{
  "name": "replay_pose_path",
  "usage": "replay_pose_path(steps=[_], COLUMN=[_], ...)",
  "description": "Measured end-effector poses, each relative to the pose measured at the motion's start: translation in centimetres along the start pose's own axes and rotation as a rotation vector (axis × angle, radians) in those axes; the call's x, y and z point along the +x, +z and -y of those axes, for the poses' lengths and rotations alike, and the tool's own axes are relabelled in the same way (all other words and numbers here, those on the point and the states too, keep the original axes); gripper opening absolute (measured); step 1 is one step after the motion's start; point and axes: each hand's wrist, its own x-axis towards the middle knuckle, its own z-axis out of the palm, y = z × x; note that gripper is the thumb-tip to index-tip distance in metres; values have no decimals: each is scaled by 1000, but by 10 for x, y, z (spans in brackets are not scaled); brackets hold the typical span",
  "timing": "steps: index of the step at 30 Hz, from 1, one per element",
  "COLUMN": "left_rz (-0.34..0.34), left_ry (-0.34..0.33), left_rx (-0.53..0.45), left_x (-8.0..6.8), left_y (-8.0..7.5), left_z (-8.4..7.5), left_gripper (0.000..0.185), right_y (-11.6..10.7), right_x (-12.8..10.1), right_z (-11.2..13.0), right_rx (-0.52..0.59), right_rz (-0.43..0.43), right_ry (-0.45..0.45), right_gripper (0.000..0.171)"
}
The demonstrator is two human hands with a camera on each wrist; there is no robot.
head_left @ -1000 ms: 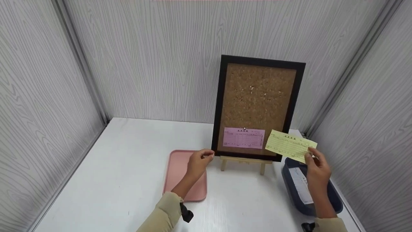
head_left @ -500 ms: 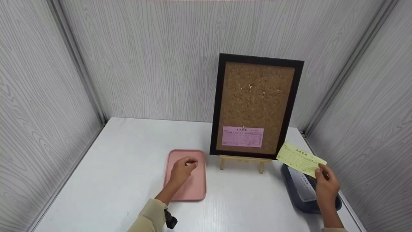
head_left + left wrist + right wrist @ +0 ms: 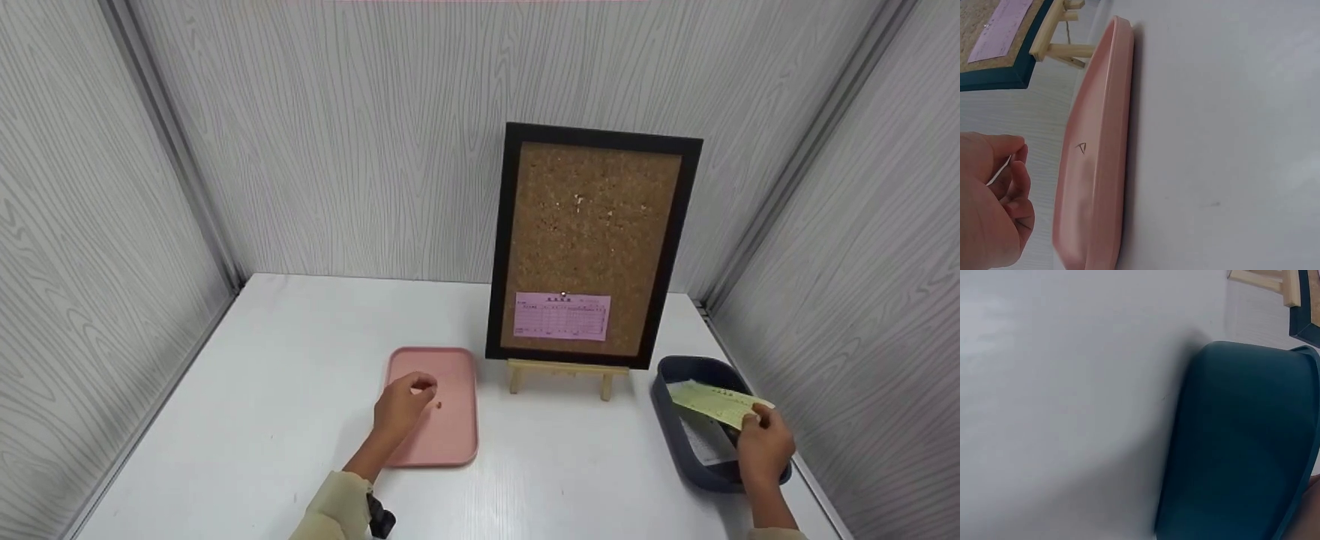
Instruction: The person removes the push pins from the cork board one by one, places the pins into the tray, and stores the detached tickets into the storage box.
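Observation:
My left hand hovers over a pink tray with its fingers loosely curled. Below its fingertips is a tiny brown speck, apart from the hand; the left wrist view shows a small tack-like shape there. At the right, my right hand pinches a yellow printed slip by its right end. The slip slants over a dark blue bin, above a white slip inside. In the right wrist view the bin's outer wall hides most of the hand.
A cork board in a black frame leans on a small wooden easel between the hands. A pink slip is pinned low on it by a small pin. Grey wood-patterned walls enclose the white table.
My left hand has moved left and down from the board's corner to above the tray, where a brown speck now shows. My right hand has lowered the yellow slip into the bin's opening.

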Motion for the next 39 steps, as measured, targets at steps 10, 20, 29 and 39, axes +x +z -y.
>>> replay_pose_path(steps=[10,20,29,39], left_rz=[30,56,41,18], left_ry=[9,5,10,36], left_rx=[81,152,160,159], left_x=[-2,-6,-6,1], left_y=[0,-1,-5,-7], left_z=[7,10,8,-6], left_gripper=[10,12,12,13], right_y=[-7,-14,-34,-29], right_x=[0,3,13,9], right_z=[-11,-7,3,20], right_rx=[-90,-274,-401,-362], right_rz=[78,215,255,199], right_ry=[-7,18,11,-12], right_gripper=[36,47,51,51])
